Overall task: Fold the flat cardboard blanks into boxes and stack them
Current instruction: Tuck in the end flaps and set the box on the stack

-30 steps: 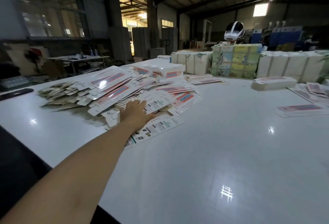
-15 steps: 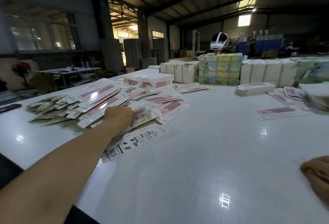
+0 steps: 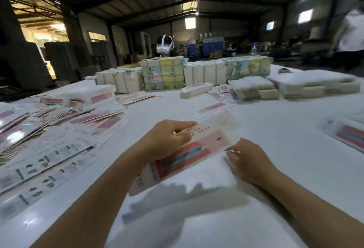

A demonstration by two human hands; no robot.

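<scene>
Above the white surface point(image 3: 256, 129), both hands grip one blurred cardboard blank point(image 3: 189, 149): left hand point(image 3: 167, 141) curled over it, right hand point(image 3: 246, 161) pinching its edge.

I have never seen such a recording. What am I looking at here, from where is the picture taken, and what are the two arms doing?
There is no machine: a person wears a camera on the head, looking forward and down at their own bare arms. The left hand and right hand hold one flat printed cardboard blank above a white table. A loose pile of flat blanks lies to the left. Bundled packs and paper stacks stand at the far side. The picture is blurred, so small print cannot be read.
</scene>
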